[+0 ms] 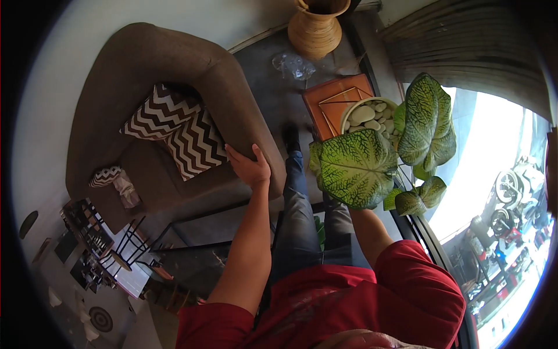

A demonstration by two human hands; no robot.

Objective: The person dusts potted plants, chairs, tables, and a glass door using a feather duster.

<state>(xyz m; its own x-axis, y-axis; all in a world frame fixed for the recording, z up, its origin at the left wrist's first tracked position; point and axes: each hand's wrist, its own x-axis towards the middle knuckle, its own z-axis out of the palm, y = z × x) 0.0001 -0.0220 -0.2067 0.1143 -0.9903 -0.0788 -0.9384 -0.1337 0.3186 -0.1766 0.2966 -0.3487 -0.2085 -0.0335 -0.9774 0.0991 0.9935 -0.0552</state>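
My left hand (pixel 251 167) is at the brown sofa's armrest (pixel 247 116), fingers apart and holding nothing. Beside its fingertips lie two zigzag-patterned cushions (pixel 195 142). My right forearm reaches up under a large green veined leaf (pixel 357 166), which hides my right hand. The leaf belongs to a plant beside a round pot of pale stones (pixel 363 114). That pot stands by an orange-brown box or table top (pixel 325 96) with a thin metal frame on it.
A woven vase (pixel 314 32) stands at the top, with crumpled clear plastic (pixel 294 66) on the floor below it. A bright window with motorbikes (pixel 508 200) outside is on the right. A dark-framed table (pixel 192 256) is at lower left.
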